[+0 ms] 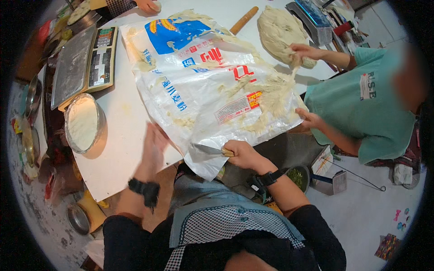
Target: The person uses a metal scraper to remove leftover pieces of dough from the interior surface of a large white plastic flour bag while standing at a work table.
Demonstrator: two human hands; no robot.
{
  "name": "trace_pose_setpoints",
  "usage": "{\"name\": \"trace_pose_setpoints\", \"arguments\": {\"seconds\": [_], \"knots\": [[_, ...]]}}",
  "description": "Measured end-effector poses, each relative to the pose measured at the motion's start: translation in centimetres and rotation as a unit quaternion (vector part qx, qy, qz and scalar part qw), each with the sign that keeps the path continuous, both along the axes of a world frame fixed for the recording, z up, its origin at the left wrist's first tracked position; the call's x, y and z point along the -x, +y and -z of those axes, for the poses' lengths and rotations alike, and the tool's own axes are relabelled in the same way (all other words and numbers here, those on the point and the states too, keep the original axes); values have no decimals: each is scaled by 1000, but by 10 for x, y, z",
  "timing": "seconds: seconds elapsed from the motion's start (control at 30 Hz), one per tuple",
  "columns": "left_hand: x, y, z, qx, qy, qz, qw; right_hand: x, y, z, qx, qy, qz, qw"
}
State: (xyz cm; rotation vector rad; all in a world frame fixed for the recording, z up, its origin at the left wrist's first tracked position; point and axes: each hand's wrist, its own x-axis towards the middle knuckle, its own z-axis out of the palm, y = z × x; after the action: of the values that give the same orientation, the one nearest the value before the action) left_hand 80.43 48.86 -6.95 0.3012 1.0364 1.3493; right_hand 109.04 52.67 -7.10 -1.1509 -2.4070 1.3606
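My right hand [245, 154] grips the wooden handle of a knife [208, 149], its metal blade pointing left over the front corner of a white woven flour sack [210, 91]. Wet dough residue [274, 93] clings to the sack, thickest along its right side. Blurred by motion, my left hand [154, 145] is beside the sack's lower left edge, over the table; whether its fingers touch the sack cannot be seen. From the right, a co-worker's one hand [309, 119] holds the sack's edge. Their other hand [303, 52] is at a large dough mass [279, 32].
A bowl of flour [83, 125] stands on the white table [125, 142], in front of a digital scale [84, 64]. A rolling pin [244, 20] lies at the back. Another person's hand [148, 6] is at the far edge. A phone [312, 12] rests at upper right.
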Motion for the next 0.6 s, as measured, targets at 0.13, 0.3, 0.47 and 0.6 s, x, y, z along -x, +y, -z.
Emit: {"name": "trace_pose_setpoints", "arguments": {"seconds": [0.13,0.3,0.47,0.6], "knots": [[-43,-57,12,58,-17,69,996,-7,-7,-19,-4,-12,-12,1000],[-84,-75,33,108,-137,74,982,-19,-17,-28,1,8,-14,1000],[-107,-81,45,160,-156,33,974,-10,-20,-26,-57,-4,13,998],[-92,-77,56,165,-81,3,983,-8,-14,-37,66,30,14,997]]}}
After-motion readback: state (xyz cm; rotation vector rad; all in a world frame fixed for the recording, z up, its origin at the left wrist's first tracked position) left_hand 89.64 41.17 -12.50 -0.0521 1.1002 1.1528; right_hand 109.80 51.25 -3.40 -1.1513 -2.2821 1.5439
